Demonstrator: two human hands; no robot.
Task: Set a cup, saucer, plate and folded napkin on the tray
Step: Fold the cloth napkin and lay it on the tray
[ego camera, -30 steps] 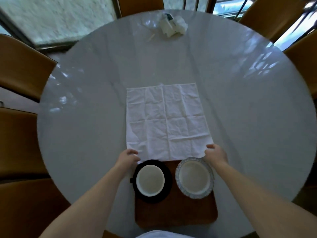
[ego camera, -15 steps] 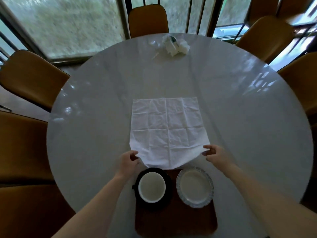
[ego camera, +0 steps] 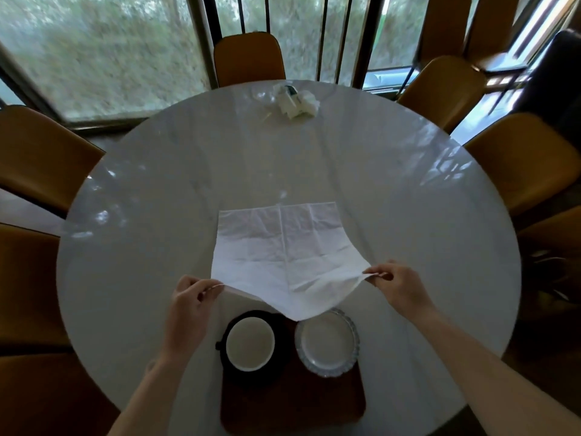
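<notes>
A white cloth napkin (ego camera: 279,247) lies unfolded on the round white table (ego camera: 157,199), its near edge lifted off the surface. My left hand (ego camera: 188,305) pinches the near left corner and my right hand (ego camera: 397,286) pinches the near right corner. The raised edge sags in the middle over the tray. Close to me, a brown wooden tray (ego camera: 292,404) carries a white cup (ego camera: 250,344) on a black saucer (ego camera: 279,325) at the left and a small pale plate (ego camera: 327,343) with a patterned rim at the right.
A crumpled white bundle (ego camera: 295,100) lies at the table's far edge. Tan chairs ring the table, one at the far side (ego camera: 250,59), others left and right. Windows with dark bars stand behind.
Both hands have lifted the napkin's near corners off the table and spread apart. The view has tilted up, showing more of the chairs and windows.
</notes>
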